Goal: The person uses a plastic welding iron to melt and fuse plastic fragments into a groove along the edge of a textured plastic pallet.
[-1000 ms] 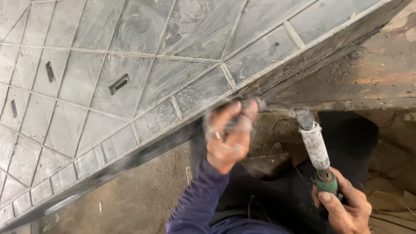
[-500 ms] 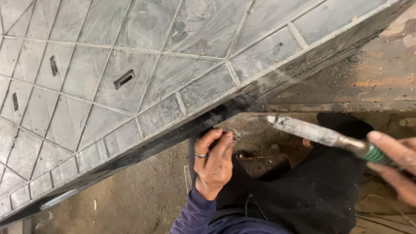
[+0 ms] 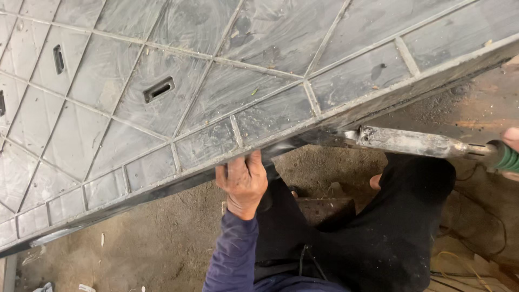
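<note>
Nearest to me I see my own dark trousers (image 3: 389,238) and a blue sleeve (image 3: 230,254) rising toward the big grey ribbed panel (image 3: 178,103), which I take as my landmark. My left hand (image 3: 242,181) sits at the panel's lower edge, about midway along it, with the fingers (image 3: 238,168) curled up and clenched over that edge, grasping the panel itself.

To the right of that hand, and just under the same edge, lies the long metal tool (image 3: 408,141). Its long axis runs almost level, tilting slightly down toward the right, and its working tip points left, meeting the panel's dark underside rim. The far end carries a green grip (image 3: 507,157) at the right border of the view. My right hand (image 3: 511,139) is there, mostly cut off by the frame; I only see a bit of it touching the grip, so I cannot tell how its fingers are set.

Below the panel spreads a dusty earthen floor (image 3: 146,249). Beyond the hands, the panel slopes away up and to the left, its raised ribs crossing in diagonals, with small rectangular slots (image 3: 158,89) cut through it.
</note>
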